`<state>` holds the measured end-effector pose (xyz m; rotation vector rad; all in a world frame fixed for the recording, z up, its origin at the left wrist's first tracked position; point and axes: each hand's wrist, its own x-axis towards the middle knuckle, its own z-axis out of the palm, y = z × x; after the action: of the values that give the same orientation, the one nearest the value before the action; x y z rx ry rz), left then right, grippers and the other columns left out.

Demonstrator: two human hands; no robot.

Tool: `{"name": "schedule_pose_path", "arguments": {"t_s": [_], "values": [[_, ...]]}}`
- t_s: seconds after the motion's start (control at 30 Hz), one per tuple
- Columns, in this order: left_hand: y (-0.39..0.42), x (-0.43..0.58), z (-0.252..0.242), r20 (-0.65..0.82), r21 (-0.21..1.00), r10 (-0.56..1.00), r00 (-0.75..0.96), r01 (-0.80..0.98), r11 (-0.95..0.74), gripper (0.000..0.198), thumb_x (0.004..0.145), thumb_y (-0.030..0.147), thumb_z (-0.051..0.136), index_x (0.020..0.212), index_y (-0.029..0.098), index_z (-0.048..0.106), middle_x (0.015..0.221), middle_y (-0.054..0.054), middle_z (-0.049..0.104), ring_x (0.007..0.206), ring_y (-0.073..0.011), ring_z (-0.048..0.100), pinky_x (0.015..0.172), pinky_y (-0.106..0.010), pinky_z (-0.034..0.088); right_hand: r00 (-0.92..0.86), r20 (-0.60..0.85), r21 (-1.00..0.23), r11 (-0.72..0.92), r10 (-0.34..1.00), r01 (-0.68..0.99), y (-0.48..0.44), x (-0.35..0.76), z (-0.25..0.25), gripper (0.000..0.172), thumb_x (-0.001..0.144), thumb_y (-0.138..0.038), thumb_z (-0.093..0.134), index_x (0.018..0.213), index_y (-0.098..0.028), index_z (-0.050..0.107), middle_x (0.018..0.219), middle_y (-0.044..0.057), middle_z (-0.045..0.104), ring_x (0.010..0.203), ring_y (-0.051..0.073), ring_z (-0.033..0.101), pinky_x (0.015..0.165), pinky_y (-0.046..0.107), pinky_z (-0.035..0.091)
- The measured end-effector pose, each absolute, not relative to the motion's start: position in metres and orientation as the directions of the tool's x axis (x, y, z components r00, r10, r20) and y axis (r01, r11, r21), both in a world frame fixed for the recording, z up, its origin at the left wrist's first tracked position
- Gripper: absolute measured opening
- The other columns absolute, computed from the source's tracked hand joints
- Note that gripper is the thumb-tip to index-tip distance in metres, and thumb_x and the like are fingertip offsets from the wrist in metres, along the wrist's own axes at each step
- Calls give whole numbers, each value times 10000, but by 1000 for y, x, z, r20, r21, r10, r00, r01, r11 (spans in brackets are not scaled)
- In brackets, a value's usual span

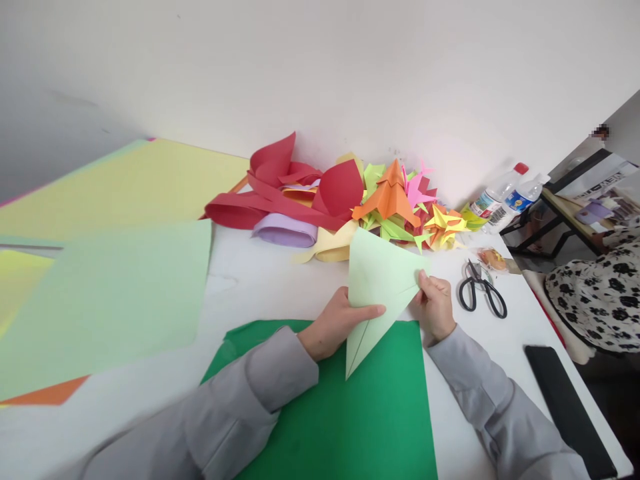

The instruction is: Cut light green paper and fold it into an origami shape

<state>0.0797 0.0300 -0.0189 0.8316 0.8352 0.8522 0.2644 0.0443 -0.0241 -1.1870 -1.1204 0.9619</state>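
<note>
A pale green folded paper (pixel 376 280) is held up between my two hands, its narrow point hanging down and a crease line running along it. My left hand (pixel 336 324) grips its left side, thumb lying across the front and fingers behind. At the upper right corner, my right hand (pixel 434 303) pinches the edge between thumb and fingers. Beneath them a dark green sheet (pixel 360 427) lies on the white table. Black-handled scissors (pixel 482 288) rest to the right of my right hand.
Behind my hands lie curled red paper strips (pixel 305 193), a lilac paper loop (pixel 286 230), an orange folded paper (pixel 393 193) and yellow paper stars (pixel 444 225). Large paper sheets (pixel 135 287) spread at left. Two plastic bottles (pixel 505 193), a black flat object (pixel 567 407) and a seated person (pixel 597 293) are at right.
</note>
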Motion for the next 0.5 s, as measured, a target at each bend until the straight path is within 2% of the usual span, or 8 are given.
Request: {"name": "schedule_pose_path", "arguments": {"t_s": [0.1,0.33,0.5], "values": [[29,80,-19,-270,874,877,398,-279,397,445,560,305,825,942,111,703,880,-101,735,813,-247,660,715,-350,531,202,156,-986,164,967,-27,45,265,-27,547,782,-497,616,358,-177,481,331,-37,420,370,74,341,428,245,242],[29,79,-17,-231,931,857,460,-152,332,301,601,360,792,741,105,715,751,-83,726,657,-202,628,577,-294,483,292,169,-982,185,941,-27,48,265,-29,579,824,-556,537,390,-179,470,368,-37,406,395,83,358,433,241,274],[29,80,-17,-218,910,875,431,-233,342,317,618,366,780,783,104,709,759,-79,726,675,-202,632,609,-304,493,52,63,-991,56,997,124,36,257,-23,526,734,-554,643,398,-171,513,349,-28,451,343,75,361,374,225,276]]}}
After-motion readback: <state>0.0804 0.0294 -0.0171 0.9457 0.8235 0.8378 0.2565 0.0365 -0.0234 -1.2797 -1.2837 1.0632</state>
